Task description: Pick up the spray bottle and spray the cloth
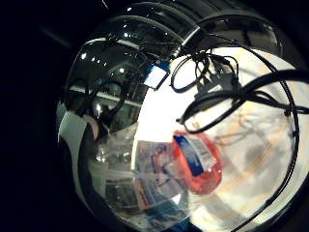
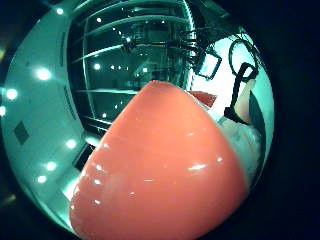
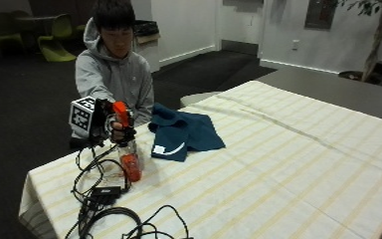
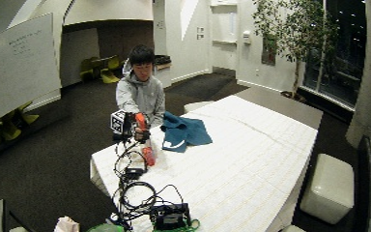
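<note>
— While I hold this moment, which way does the bottle (image 3: 126, 144) stand?

— Upright, as I read the outside view: its long axis runs vertical, orange head on top, clear body below with an orange band low down. It stands at the near left corner of the bench (image 3: 290, 164); I cannot tell whether its base touches the striped cover or hangs just above it. Which way the nozzle faces I cannot make out.

— And my right hand (image 3: 115, 127)?

— It is at the head of the bottle. The fingers (image 3: 127, 133) are curled round the neck just under the orange top, clamped on it. In the thumb-side palm view the orange head (image 2: 160, 170) fills most of the picture, so it sits close against the palm. The little-finger-side view looks down the clear body to the label and orange band (image 1: 198, 162).

— Where is the cloth (image 3: 181, 132)?

— Dark blue, lying crumpled on the bench just beside the bottle, toward the middle of the bench, apart from it. A white tag shows on its near edge.

— Anything else near?

— Black cables (image 3: 105, 199) lie looped on the bench in front of the bottle.
</note>
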Demonstrator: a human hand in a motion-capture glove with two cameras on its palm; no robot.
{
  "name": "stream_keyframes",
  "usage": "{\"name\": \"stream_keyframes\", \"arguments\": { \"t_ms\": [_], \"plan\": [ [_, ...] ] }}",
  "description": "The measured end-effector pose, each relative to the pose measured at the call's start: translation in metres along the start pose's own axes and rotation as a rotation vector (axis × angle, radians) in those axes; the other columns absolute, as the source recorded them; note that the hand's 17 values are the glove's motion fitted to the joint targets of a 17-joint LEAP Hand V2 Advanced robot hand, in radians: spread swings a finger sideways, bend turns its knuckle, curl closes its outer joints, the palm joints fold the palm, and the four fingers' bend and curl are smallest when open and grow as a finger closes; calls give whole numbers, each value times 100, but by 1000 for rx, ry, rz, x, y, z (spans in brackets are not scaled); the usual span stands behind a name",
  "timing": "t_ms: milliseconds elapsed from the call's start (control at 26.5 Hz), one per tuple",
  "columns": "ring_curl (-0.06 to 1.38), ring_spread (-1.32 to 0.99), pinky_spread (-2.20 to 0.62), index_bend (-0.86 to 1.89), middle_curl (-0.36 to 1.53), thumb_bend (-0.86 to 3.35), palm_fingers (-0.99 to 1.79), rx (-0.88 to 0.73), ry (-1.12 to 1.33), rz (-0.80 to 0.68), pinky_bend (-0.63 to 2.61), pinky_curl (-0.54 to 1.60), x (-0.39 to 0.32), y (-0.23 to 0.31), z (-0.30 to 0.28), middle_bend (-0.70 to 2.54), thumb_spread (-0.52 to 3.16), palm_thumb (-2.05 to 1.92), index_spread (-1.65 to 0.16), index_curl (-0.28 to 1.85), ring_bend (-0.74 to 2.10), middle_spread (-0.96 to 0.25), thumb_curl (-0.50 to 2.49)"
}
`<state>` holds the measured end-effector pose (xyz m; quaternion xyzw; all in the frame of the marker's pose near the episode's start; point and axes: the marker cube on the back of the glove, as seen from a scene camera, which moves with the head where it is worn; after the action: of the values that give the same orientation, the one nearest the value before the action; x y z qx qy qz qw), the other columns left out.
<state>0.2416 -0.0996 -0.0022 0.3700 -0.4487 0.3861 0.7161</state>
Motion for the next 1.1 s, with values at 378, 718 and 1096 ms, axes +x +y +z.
{"name": "stream_keyframes", "arguments": {
  "t_ms": [378, 718, 1096],
  "plan": [
    [44, -18, -26, 37, 50, -3, 141, -323, 106, -203, 40, 36, -29, 8, 7, 61, 57, 95, -21, 46, 66, -12, 57],
    [45, -19, -28, 39, 50, -3, 141, -1057, 549, -617, 40, 36, -115, 75, 23, 60, 50, 95, -20, 48, 67, -12, 61],
    [45, -18, -28, 39, 50, -3, 141, -1397, 1135, -831, 40, 37, -133, 161, 53, 62, 45, 94, -20, 50, 66, -12, 65]
  ]
}}
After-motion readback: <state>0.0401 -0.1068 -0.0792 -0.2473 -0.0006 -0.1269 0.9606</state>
